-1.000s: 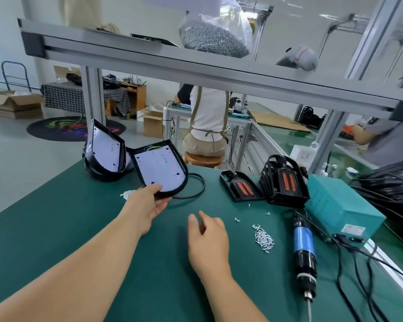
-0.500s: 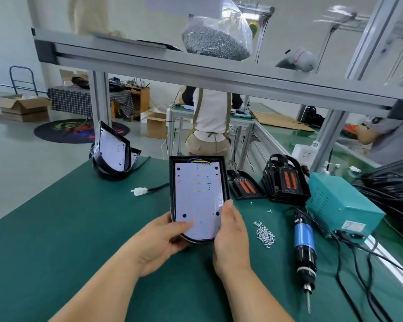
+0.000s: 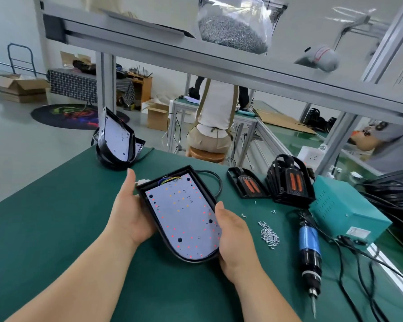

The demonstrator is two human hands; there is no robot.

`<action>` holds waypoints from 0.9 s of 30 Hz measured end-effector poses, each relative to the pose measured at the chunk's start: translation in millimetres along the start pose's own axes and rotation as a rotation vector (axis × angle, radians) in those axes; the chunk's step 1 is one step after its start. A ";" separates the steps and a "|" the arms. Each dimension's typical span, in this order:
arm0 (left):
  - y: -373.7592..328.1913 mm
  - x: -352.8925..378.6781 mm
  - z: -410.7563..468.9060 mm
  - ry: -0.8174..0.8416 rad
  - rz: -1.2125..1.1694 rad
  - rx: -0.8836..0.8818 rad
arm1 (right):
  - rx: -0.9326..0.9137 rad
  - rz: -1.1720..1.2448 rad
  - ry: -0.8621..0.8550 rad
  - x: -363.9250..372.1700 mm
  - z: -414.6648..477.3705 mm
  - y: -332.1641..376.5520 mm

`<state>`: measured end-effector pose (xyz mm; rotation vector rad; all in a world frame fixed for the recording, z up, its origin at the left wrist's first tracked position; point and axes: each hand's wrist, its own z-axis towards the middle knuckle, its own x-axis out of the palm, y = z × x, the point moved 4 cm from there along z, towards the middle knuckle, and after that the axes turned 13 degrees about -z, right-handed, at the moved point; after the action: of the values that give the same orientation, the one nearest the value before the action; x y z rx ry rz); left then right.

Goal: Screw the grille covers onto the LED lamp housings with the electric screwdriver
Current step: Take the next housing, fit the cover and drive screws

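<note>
I hold a black LED lamp housing (image 3: pixel 184 214) with a white LED board facing up, low over the green mat. My left hand (image 3: pixel 130 212) grips its left edge and my right hand (image 3: pixel 235 238) cups its lower right corner. The blue and black electric screwdriver (image 3: pixel 310 252) lies to the right, tip toward me. A small heap of screws (image 3: pixel 269 233) sits between the housing and the screwdriver. One grille cover (image 3: pixel 247 185) lies flat behind them, and a stack of grille covers (image 3: pixel 289 182) stands beside it.
More lamp housings (image 3: pixel 115 140) lean at the mat's far left edge. A teal power box (image 3: pixel 344 208) with cables stands at the right. An aluminium shelf (image 3: pixel 219 59) with a bag of screws (image 3: pixel 233 26) hangs overhead. A person sits at another bench beyond.
I took the housing from the far stack, brought it toward me with both hands, and turned it so its rounded end points toward me.
</note>
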<state>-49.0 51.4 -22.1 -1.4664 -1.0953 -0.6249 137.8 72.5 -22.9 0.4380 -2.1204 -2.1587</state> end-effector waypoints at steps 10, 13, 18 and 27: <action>-6.1 8.9 -6.8 0.068 0.248 -0.072 | 0.087 -0.011 0.121 5.0 -6.3 8.7; 9.4 23.7 -15.7 0.142 0.342 -0.190 | 0.068 0.017 0.055 1.8 -7.2 19.1; 26.5 37.1 -24.6 0.178 0.427 -0.267 | 0.147 0.011 0.009 -15.4 -5.7 31.2; 30.4 33.4 -28.0 0.035 0.316 -0.286 | 0.094 -0.046 0.041 -11.6 -1.9 33.4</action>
<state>-2.4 36.4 -1.3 -1.8231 -0.7449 -0.5958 144.7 72.4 11.8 0.5395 -2.2176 -2.0613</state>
